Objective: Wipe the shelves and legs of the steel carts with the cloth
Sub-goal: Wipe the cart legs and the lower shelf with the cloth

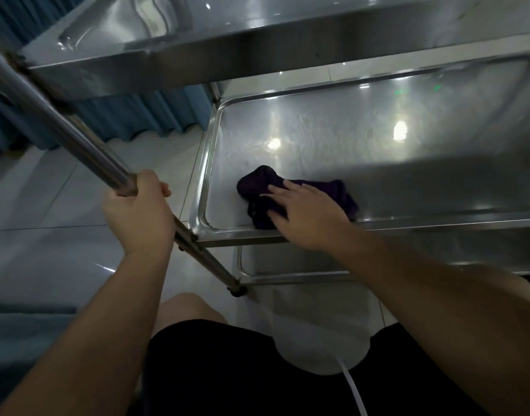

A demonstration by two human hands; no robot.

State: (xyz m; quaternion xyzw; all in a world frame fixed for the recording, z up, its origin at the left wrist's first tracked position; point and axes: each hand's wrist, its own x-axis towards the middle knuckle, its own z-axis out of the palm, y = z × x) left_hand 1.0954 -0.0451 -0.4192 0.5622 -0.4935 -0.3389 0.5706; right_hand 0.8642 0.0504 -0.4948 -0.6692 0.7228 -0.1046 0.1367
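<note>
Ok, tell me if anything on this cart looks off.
Nothing stands out. The left hand grips a leg, the right hand presses the dark cloth flat on the middle shelf; no spills or dents show.

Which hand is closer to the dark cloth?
Right. The right hand presses flat on the cloth; the left hand grips the cart leg, apart from it.

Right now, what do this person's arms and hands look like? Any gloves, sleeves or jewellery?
Both arms are bare to the edge of the picture, with no sleeves in view. The left hand and right hand wear no gloves, and no rings, watch or wristbands show. Lower down, the person wears black shorts.
</note>
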